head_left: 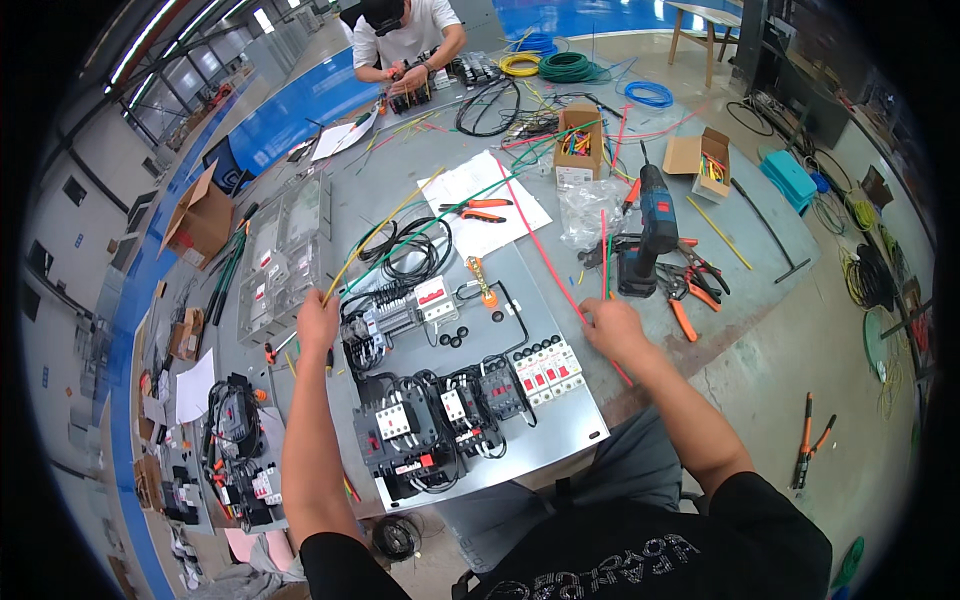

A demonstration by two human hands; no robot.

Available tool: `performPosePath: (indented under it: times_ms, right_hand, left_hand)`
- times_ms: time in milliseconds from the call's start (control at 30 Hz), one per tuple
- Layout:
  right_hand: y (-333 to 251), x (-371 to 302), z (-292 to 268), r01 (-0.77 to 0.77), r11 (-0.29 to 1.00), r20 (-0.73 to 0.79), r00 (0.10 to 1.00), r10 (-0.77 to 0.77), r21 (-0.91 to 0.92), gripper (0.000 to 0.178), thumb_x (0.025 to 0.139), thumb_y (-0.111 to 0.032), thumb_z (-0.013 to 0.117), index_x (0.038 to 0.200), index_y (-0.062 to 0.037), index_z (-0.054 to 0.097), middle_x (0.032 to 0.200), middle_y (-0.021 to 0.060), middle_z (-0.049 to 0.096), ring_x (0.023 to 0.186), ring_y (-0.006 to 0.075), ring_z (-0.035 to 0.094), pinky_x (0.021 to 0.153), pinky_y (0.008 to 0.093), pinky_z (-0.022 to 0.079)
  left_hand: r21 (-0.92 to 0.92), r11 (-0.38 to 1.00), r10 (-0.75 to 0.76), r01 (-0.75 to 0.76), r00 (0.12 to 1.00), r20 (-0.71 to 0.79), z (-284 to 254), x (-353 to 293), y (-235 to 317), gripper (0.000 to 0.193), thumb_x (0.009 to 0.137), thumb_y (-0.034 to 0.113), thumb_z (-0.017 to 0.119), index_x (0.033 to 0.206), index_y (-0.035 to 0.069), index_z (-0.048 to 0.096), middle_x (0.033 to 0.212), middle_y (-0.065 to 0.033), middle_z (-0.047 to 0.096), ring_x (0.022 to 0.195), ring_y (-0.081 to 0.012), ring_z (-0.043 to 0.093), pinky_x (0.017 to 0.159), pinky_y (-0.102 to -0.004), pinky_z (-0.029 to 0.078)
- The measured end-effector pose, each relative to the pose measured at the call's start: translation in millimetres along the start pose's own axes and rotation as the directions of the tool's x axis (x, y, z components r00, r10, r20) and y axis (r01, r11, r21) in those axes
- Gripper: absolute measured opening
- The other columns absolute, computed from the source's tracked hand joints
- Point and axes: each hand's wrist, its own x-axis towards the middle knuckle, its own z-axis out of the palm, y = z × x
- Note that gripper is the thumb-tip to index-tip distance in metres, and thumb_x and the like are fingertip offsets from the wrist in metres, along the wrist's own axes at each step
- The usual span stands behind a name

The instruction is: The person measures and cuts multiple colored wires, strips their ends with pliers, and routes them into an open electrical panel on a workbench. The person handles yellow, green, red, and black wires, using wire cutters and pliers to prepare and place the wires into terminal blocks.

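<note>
Left fingers (317, 303) pinching a yellow wire (372, 245) slanting up beyond them, right fingers (595, 311) gripping a red wire (546, 255) at their tips

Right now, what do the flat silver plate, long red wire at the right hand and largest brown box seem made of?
Flat silver plate: probably smooth sheet metal, given its bright sheen.
Long red wire: likely smooth plastic coating, evenly coloured; core hidden.
Largest brown box: matte, apparently cardboard, with raised flaps.
</note>
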Motion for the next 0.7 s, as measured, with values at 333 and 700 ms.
performPosePath:
  times_ms: [333, 700]
  right_hand:
    - [-3.6, 0.3, -5.5, -0.077, 0.977, 0.057, 0.996, 0.067, 0.2, 0.042, 0.078, -0.019, 0.071, 0.119, -0.0074, 0.074, 0.089, 0.0174, 0.074, 0.086, 0.0368, 0.072, 0.082, 0.0473, 0.057]
    - [12.2, 6.4, -2.9, -0.032, 0.915, 0.045, 0.999, 0.016, 0.403, 0.04, 0.079, -0.025, 0.07, 0.114, -0.005, 0.075, 0.092, 0.0169, 0.075, 0.087, 0.0348, 0.073, 0.079, 0.0436, 0.057]
  left_hand:
    - [0.16, 0.985, -0.087, 0.06, 0.982, 0.166, 34.6, 26.1, -17.9, 0.037, 0.077, 0.026, 0.083, 0.1, 0.002, 0.065, 0.101, -0.0229, 0.073, 0.099, -0.043, 0.07, 0.086, -0.0513, 0.054]
    - [0.08, 0.997, 0.007, -0.016, 0.995, 0.102, 45.9, 53.5, -35.8, 0.037, 0.079, 0.031, 0.08, 0.097, 0.002, 0.067, 0.096, -0.0228, 0.073, 0.096, -0.0435, 0.07, 0.084, -0.0503, 0.054]
